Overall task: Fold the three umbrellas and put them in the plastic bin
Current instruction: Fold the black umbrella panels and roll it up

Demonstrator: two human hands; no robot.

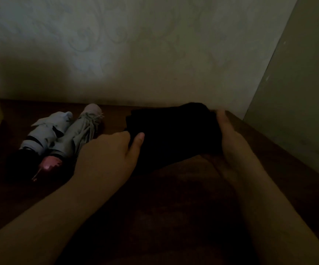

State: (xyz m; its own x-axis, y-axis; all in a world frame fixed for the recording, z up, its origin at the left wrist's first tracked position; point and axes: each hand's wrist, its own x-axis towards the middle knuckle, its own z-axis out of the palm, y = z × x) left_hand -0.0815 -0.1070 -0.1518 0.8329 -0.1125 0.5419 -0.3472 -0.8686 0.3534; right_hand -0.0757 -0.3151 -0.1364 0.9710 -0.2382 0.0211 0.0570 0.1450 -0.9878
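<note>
Both hands close on a black umbrella (171, 134), a dark bundle lying on the brown surface (174, 207) near the wall. My left hand (109, 152) holds its near-left edge, thumb laid on top of the fabric and fingers curled out of sight under it. My right hand (229, 142) cups the bundle's right end, fingers wrapped round the far side; in this dim light I cannot tell how tight that grip is. The black cloth is too dark to show folds or a handle.

To the left, well apart from the black one, two more umbrellas lie side by side and touching on the same surface, both collapsed. A pale blue umbrella (46, 133) with dark bands sits farther left, its near end lost in shadow. A grey-green umbrella (78, 136) lies just beside my left wrist, with a pale cap at the far end, a pink handle (49, 163) at the near end and loose ribs showing along its side. A patterned wall (135, 54) rises behind, and a plain panel (298, 92) stands at right.
</note>
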